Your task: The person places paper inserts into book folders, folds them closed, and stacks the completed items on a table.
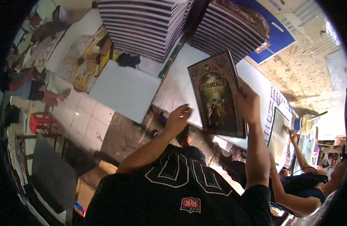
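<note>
A hardcover book with a dark, ornate brown-and-gold cover is tilted above the white tabletop. My right hand grips it by its right edge, with the thumb side over the cover. My left hand is apart from the book, just to its left, above the near edge of the table. Its fingers are curled together, and I see nothing in them. Beyond the book, a stack of dark-edged books stands on the table. A taller stack of books rises to its left.
A white board lies to the left, near yellow printed sheets. A red plastic stool stands on the tiled floor at far left, below another person's bare legs. At right, a co-worker reaches over a framed panel.
</note>
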Motion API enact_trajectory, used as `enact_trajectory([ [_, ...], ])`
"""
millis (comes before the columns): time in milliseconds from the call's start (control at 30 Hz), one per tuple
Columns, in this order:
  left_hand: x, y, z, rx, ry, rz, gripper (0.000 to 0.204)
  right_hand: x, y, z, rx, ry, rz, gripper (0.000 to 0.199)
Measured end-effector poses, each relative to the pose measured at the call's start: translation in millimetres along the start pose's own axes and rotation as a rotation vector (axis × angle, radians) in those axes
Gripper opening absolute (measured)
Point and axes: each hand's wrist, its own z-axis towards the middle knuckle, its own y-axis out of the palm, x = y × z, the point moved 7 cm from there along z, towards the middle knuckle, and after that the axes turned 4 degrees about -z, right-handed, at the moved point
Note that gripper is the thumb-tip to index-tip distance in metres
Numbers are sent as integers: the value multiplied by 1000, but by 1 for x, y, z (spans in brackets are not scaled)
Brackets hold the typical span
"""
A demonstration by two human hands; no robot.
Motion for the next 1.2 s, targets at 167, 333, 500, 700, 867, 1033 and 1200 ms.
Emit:
enact_trajectory([
  [167,11,-36,18,17,-62,-293,41,-3,-23,-21,55,80,386,45],
  [333,37,-37,12,-237,54,-258,33,8,-20,-26,54,199,626,46],
  [500,16,-32,7,-213,-16,-142,27,14,-19,-21,-75,187,645,48],
  [700,10,10,27,-229,-44,-158,33,12,-31,28,-168,260,463,31],
  [867,10,14,69,-117,233,212,55,2,-107,147,-135,26,50,37],
  [1033,-22,1,81,226,409,997,57,-5,-166,339,-158,-313,-32,42],
  [1200,-30,-5,83,322,315,1081,54,15,-138,467,-321,-403,-116,37],
])
